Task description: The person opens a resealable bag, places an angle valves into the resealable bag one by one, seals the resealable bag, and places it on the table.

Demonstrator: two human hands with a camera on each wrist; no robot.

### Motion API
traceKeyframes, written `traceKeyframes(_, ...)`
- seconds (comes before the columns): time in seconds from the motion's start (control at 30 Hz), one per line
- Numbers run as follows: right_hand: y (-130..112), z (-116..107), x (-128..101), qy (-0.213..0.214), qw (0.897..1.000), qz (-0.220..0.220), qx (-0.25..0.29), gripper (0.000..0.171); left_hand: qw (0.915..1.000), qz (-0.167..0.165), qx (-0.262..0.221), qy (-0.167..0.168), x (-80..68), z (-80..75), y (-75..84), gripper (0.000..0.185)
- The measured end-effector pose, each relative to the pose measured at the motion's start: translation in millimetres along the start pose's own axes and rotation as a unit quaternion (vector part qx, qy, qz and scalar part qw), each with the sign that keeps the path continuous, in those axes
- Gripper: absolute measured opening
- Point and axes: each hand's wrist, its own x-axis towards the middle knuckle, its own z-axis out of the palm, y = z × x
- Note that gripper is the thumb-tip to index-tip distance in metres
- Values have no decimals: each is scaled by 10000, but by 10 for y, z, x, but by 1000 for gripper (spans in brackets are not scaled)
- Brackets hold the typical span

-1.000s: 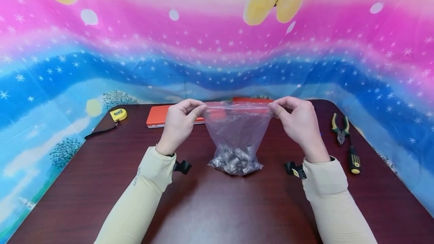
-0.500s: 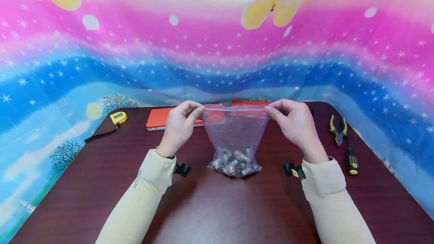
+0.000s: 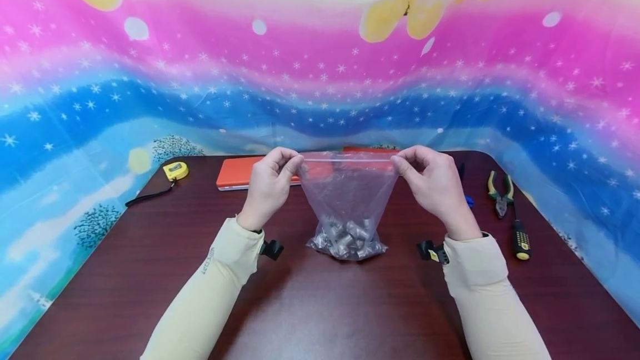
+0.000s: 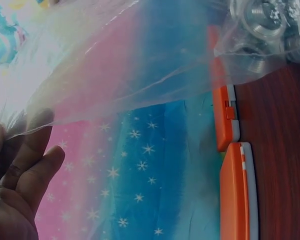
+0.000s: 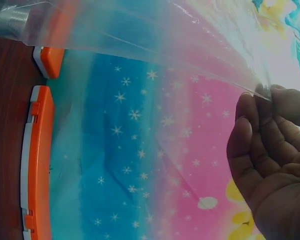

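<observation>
A clear zip bag stands on the table, its top edge stretched level between both hands. Shiny metal pipe fittings fill its bottom; the left wrist view shows threaded rings on some of these fittings. My left hand pinches the bag's upper left corner between thumb and fingers. At the opposite corner, my right hand holds the plastic in the same way. In the right wrist view the right hand has thumb and forefinger on the film, its other fingers loosely bent.
Behind the bag lie orange cases with white bases. A yellow tape measure with a black strap is at the far left. Pliers and a black-and-yellow screwdriver lie on the right. A blue object shows beside the right wrist.
Both hands keep their pinch on the bag's top corners, and the bag stays in place. Only slight shifts of the hands and the head view show.
</observation>
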Motion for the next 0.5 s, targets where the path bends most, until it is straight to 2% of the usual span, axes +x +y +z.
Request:
traceKeyframes(0.23, -28, -12, -1, -79, 9996, 180, 203, 29, 10000, -60, 16, -74, -26, -6, 34, 11)
traceKeyframes(0.3, -97, -15, 6, -122, 9996, -27, 251, 32, 9999, -3, 109, -118, -27, 1, 41, 10)
traceKeyframes(0.4, -282, 6, 77, -278, 9979, -578, 71, 38, 9995, 135, 151, -232, -22, 14, 48, 11)
traceKeyframes(0.5, -548, 93, 244, -864, 9893, -1137, -301, 41, 9993, 235, 128, -276, -14, 9, 56, 11)
